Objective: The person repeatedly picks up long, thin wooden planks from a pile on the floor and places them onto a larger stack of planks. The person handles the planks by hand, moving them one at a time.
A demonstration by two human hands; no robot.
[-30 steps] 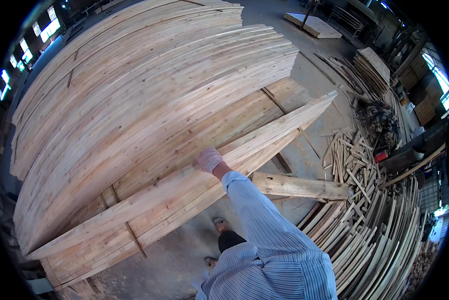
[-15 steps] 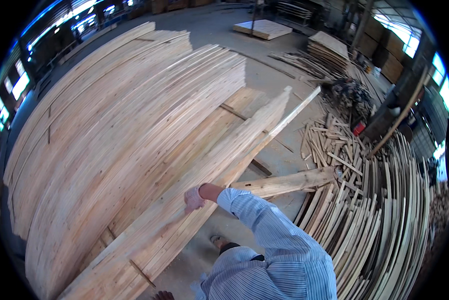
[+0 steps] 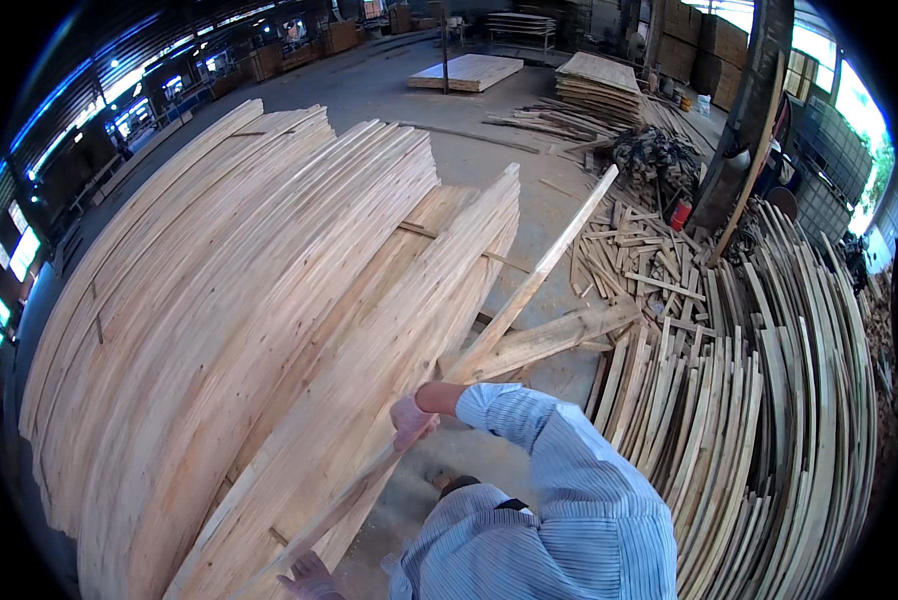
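My right hand (image 3: 414, 418), in a pale glove, is closed around a long narrow wooden plank (image 3: 559, 245). The plank slants from the far right down to the lower left, its far end raised off the floor. At the bottom edge my left hand (image 3: 311, 578) shows only in part, fingers spread beside the plank's near end; whether they touch it I cannot tell. Just left of the plank lies a low stack of light boards (image 3: 369, 330). A much taller stack of long boards (image 3: 209, 290) stands beyond it to the left.
Several long strips (image 3: 769, 400) lie piled on my right. Short wood offcuts (image 3: 639, 255) are heaped ahead of them, and a wide board (image 3: 559, 335) lies near the heap. A post (image 3: 749, 120) rises at the right. Flat board piles (image 3: 466, 72) sit farther back.
The plank has come away from the low stack's edge, toward the right, with my right hand gripping it. My left hand has come further into view. The whole view has shifted.
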